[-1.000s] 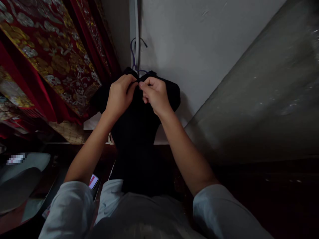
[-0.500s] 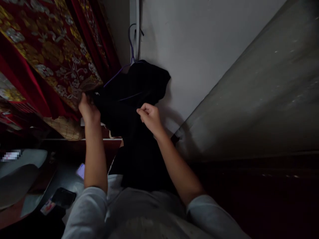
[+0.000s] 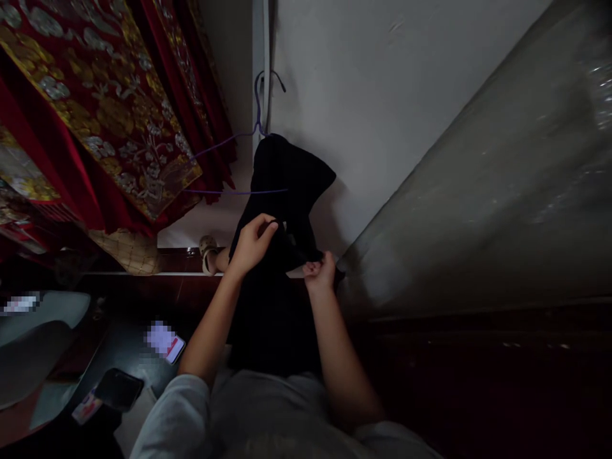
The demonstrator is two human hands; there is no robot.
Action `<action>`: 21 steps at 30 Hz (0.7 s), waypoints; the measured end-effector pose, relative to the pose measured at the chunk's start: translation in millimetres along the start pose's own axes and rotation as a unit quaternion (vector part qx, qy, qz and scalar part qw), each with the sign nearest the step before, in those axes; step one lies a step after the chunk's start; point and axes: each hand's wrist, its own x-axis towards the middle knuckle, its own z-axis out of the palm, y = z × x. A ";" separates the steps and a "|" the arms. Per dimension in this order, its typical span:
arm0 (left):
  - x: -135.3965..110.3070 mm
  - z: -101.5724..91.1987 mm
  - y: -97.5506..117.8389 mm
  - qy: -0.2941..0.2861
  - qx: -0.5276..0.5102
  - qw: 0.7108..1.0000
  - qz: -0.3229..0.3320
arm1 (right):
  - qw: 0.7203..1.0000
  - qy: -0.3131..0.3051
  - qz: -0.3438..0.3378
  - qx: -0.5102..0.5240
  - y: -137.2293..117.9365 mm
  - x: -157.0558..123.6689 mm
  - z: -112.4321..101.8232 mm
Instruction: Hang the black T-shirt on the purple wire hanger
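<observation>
A black garment hangs from the right half of a purple wire hanger; its exact kind is hard to tell in the dim light. The hanger's left half is bare, and its hook rests at a pale vertical strip on the wall. My left hand pinches the garment's lower part, where a small pale spot like a tag shows. Lower and to the right, my right hand is closed on the garment's edge, so the cloth stretches between both hands.
A red curtain with gold and silver patterns hangs on the left, above a tan quilted bundle. A lit phone and a black wallet-like item lie on a dark surface at lower left. A grey sheet-like covering slants along the right.
My left hand has moved right and down from the hanger's left end, and the cloth has come off that side. My right hand has moved down and right to the garment's edge.
</observation>
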 end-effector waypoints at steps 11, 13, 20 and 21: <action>9.9 -16.4 0.6 0.009 0.006 1.000 0.009 | 0.962 -0.107 -0.211 -0.139 -30.7 -28.3 50.1; 9.1 -25.9 6.1 -0.017 -0.043 0.999 -0.017 | 0.928 -0.169 -0.282 -0.174 -53.8 -15.8 73.0; 0.3 -54.4 40.3 -0.102 -0.116 0.987 -0.044 | 0.879 -0.191 -0.219 -0.377 -94.7 65.6 130.1; -1.4 -57.7 44.3 -0.104 -0.130 0.985 -0.043 | 0.887 -0.147 -0.179 -0.400 -95.5 75.2 124.5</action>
